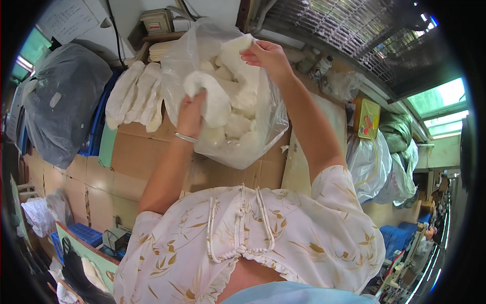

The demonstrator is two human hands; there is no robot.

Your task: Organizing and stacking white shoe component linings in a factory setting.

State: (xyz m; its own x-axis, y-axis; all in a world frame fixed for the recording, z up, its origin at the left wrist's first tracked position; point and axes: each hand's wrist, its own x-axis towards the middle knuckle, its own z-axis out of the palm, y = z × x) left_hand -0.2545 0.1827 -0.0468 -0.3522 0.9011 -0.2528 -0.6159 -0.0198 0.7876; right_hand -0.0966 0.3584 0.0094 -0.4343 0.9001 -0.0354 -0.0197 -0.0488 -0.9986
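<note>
A large clear plastic bag (240, 157) stands open on the work surface, filled with several soft white fabric pieces (238, 124). At the bag's left side my left hand (190, 114) is closed on a curved, fluffy white piece (215, 104); part of its fingers is hidden behind it. Over the bag's far right, my right hand (268, 57) pinches the upper end of a long white piece (234, 53), which hangs down toward the others. Several long, sock-like white pieces (134, 96) lie side by side just left of the bag.
Brown cardboard (142, 157) covers the surface under the bag. A big dark plastic bag (66, 101) bulges at the left. Along the right stand a yellow tin (367, 117) and white plastic bags (367, 167). A metal mesh window (339, 35) borders the far right, with small bottles (322, 66) below.
</note>
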